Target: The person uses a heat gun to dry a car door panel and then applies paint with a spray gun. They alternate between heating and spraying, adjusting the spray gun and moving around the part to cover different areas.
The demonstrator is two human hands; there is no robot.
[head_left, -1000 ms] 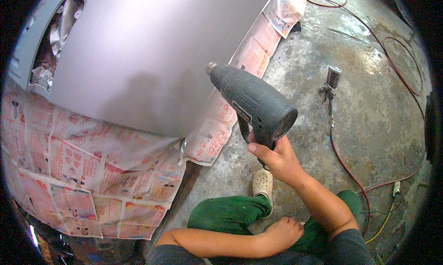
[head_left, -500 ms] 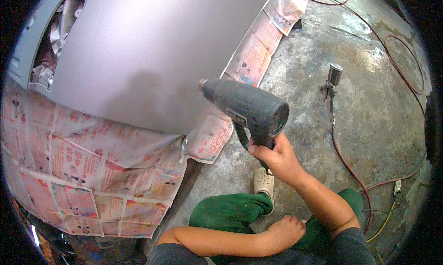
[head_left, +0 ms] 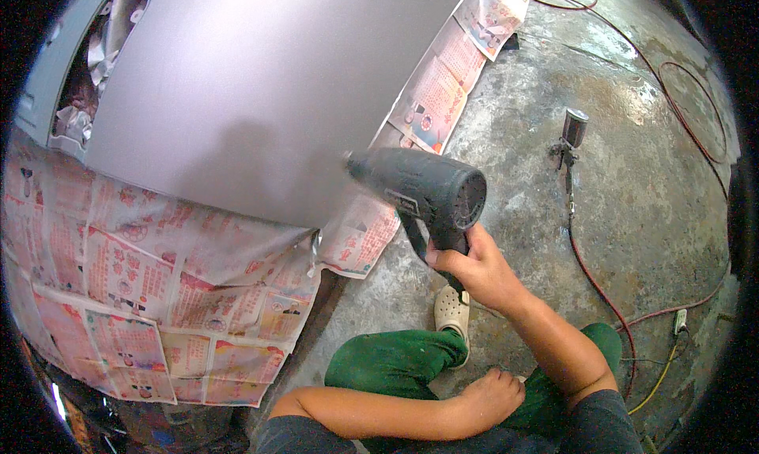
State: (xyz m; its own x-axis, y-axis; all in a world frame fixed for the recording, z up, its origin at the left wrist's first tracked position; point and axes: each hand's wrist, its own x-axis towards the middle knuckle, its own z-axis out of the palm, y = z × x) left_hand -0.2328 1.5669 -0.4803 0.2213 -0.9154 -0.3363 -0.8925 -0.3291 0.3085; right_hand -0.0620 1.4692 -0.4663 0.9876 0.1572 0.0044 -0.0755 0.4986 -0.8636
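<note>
My right hand (head_left: 479,272) is wrapped round the handle of a black heat gun (head_left: 419,184). The gun's metal nozzle points left, over the lower right corner of a silver-grey painted car panel (head_left: 261,82); a dark shadow falls on the panel beside it. Across my lap lies my left forearm, and my left hand (head_left: 489,400) rests by my green-trousered leg, its fingers curled in and no object visible in it. Printed paper masking (head_left: 190,296) hangs along the panel's lower edge, and more paper (head_left: 443,82) lines its right edge.
On the concrete floor (head_left: 514,138) to the right stands a spray gun (head_left: 571,134) with a metal cup, joined to a red hose (head_left: 589,276). A white socket (head_left: 680,321) with a yellow cord (head_left: 655,387) lies at the lower right. Crumpled foil (head_left: 79,122) fills the panel's opening.
The heat gun has shifted slightly: its nozzle is a little lower and its rear end has swung a little left. My left hand stays where it was.
</note>
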